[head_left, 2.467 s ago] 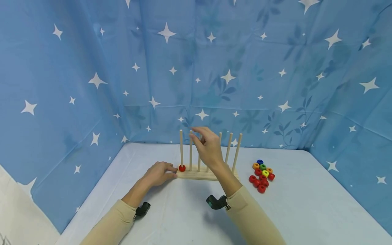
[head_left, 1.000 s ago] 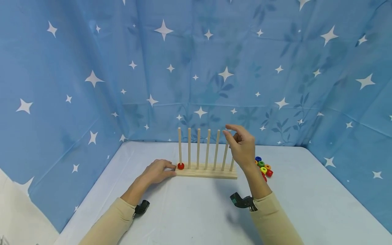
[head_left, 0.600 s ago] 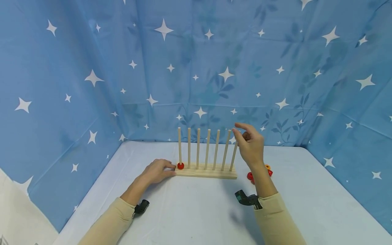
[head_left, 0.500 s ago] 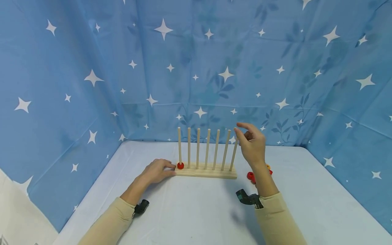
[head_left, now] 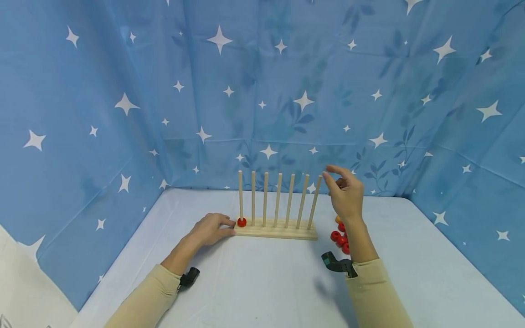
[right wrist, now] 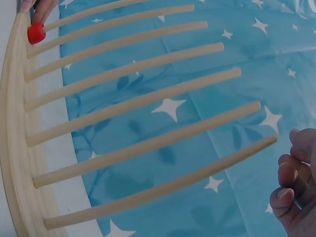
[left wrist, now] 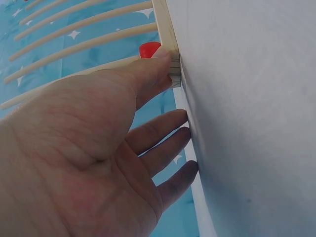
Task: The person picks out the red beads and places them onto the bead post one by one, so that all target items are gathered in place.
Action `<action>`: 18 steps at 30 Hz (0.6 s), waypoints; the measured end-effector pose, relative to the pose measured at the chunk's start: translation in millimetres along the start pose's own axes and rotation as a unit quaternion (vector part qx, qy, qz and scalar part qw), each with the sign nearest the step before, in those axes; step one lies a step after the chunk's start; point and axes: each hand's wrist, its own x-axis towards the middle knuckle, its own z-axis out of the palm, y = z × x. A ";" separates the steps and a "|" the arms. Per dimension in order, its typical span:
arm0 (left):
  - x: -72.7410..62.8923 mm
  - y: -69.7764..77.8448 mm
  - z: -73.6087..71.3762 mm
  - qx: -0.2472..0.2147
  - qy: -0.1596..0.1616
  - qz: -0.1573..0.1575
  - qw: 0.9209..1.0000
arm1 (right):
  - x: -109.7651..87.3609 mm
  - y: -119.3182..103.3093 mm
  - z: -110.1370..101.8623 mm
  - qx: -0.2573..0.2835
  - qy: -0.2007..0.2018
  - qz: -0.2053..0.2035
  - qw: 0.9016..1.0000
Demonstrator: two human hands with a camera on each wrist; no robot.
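Observation:
A wooden peg rack [head_left: 279,231] with a row of upright pegs stands on the table. One red bead [head_left: 242,222] sits at the foot of its leftmost peg. My left hand [head_left: 209,230] pinches the rack's left end between thumb and index finger, while the other fingers stretch along the table in the left wrist view. Beside the top of the rightmost peg [head_left: 315,202] is my right hand [head_left: 347,193], its thumb and index finger apart and its other fingers loosely bent. Nothing shows in its grasp in the right wrist view.
A group of loose beads, red ones [head_left: 341,240] and an orange one [head_left: 338,219] among them, lies right of the rack, partly hidden by my right forearm. A blue star-patterned curtain [head_left: 262,91] rises behind and beside the white table [head_left: 262,282].
My right hand has moved rightward along the row of pegs, from the second peg to just past the rightmost one. My left hand stays at the rack's left end.

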 end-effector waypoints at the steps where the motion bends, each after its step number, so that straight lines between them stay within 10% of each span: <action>1: 0.0 -0.3 0.1 0.001 0.000 0.001 1.000 | 0.2 6.8 -0.6 -0.003 0.000 0.004 1.000; 18: 1.4 -2.2 2.7 0.000 0.006 -0.002 1.000 | -2.2 54.9 -32.2 -0.131 -0.088 0.098 0.983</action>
